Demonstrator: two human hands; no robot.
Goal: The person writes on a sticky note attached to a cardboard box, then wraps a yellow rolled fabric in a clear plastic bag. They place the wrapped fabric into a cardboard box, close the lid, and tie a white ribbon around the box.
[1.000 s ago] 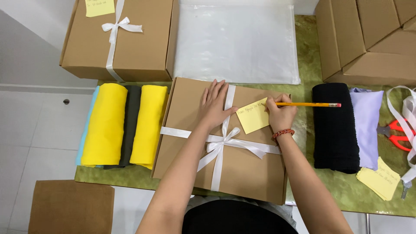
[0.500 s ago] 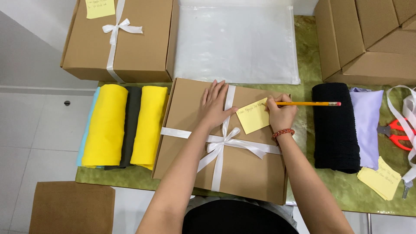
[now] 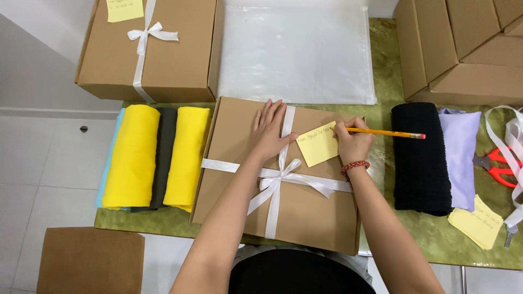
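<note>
The left hand (image 3: 268,130) lies flat with fingers spread on the lid of the brown cardboard box (image 3: 242,179), which sits at the near edge of the green table (image 3: 389,87), tied with a white ribbon (image 3: 278,182) in a bow. The right hand (image 3: 353,142) pinches a yellow pencil (image 3: 387,132), its tip on the yellow sticky note (image 3: 318,144) stuck to the lid just right of the ribbon. Left of the box lie rolled yellow cloths (image 3: 133,155); to its right, a black folded cloth (image 3: 419,158) and a lilac one (image 3: 461,155). Red scissors (image 3: 498,166) and a stack of sticky notes (image 3: 476,220) rest near the right edge.
</note>
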